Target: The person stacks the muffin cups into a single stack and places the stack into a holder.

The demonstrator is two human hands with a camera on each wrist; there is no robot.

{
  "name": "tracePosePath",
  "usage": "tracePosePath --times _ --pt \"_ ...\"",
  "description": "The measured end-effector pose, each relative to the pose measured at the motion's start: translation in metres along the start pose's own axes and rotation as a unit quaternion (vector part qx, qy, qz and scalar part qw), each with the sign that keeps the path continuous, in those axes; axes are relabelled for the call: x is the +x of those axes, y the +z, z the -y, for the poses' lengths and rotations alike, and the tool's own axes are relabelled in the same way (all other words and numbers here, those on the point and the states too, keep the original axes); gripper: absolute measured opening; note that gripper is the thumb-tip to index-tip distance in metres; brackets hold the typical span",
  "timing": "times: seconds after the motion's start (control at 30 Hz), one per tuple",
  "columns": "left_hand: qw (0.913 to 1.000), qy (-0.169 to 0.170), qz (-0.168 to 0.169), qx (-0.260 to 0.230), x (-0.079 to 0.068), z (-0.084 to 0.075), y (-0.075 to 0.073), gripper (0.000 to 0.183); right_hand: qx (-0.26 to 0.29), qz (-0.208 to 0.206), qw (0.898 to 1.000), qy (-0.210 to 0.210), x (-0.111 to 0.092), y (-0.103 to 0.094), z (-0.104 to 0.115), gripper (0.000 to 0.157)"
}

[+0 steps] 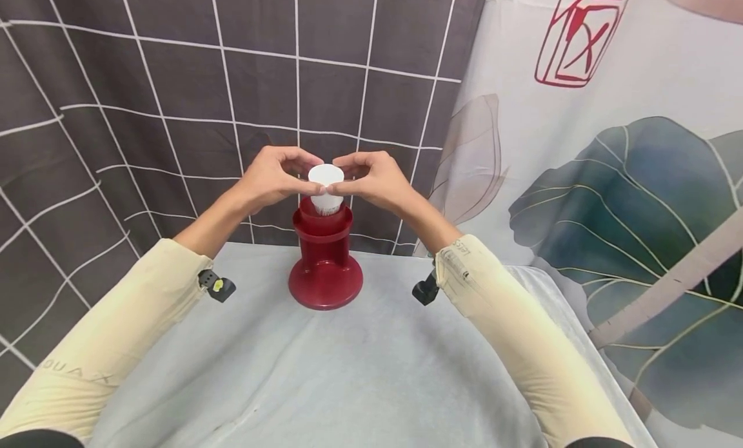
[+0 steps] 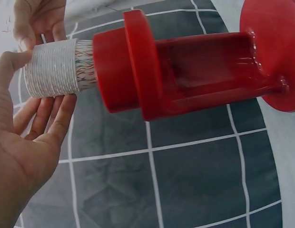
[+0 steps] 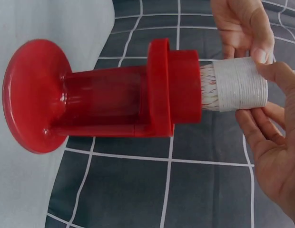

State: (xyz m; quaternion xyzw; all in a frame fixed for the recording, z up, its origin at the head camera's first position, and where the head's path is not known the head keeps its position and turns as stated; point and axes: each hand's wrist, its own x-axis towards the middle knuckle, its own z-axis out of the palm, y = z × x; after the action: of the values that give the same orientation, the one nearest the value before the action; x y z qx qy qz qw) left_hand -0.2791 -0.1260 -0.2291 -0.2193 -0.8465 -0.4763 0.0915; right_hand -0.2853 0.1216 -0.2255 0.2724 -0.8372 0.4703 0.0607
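A stack of nested white paper cups (image 1: 326, 175) stands upright over the top of a red cup dispenser (image 1: 325, 277). Close rims form ridges in the left wrist view, and the lowest cup's body shows thin coloured lines entering the red collar (image 2: 116, 69). My left hand (image 1: 269, 180) grips the stack from the left, thumb on the near side and fingers around the far side. From the right, my right hand (image 1: 383, 180) holds it the same way, the thumb tips meeting at the near rim. The stack's lower end is hidden inside the collar.
The dispenser's round base sits on a table with a pale grey cloth (image 1: 348, 370), near its back edge. Behind hangs a dark curtain (image 1: 180, 74) with a white grid. A white curtain with painted leaves (image 1: 609, 190) hangs at the right.
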Motion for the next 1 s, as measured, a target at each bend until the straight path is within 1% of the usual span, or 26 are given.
tracePosePath --times 0.2,0.33,0.43,0.63,0.73,0.87,1.0 --pt "0.9993 -0.010 0.010 0.036 0.002 0.012 0.001 0.046 -0.054 0.031 0.998 0.007 0.009 0.005 -0.002 0.048" --pt "0.9978 -0.018 0.024 0.059 0.006 0.019 0.004 0.044 -0.085 0.046 0.995 0.009 0.014 0.006 -0.006 0.045" --pt "0.9970 -0.022 0.037 0.064 0.009 0.024 0.007 0.043 -0.102 0.055 0.993 0.013 0.014 0.007 -0.010 0.042" --pt "0.9952 -0.038 0.054 0.072 0.007 0.032 0.012 0.043 -0.121 0.074 0.990 0.006 0.012 0.012 -0.020 0.036" --pt "0.9941 -0.038 0.062 0.080 0.005 0.035 0.012 0.043 -0.127 0.077 0.989 0.003 0.011 0.015 -0.022 0.034" --pt "0.9923 -0.038 0.072 0.093 0.006 0.038 0.012 0.043 -0.133 0.083 0.988 0.009 0.012 0.018 -0.025 0.033" --pt "0.9905 -0.048 0.084 0.098 0.005 0.039 0.011 0.043 -0.136 0.098 0.986 0.017 0.012 0.020 -0.025 0.032"
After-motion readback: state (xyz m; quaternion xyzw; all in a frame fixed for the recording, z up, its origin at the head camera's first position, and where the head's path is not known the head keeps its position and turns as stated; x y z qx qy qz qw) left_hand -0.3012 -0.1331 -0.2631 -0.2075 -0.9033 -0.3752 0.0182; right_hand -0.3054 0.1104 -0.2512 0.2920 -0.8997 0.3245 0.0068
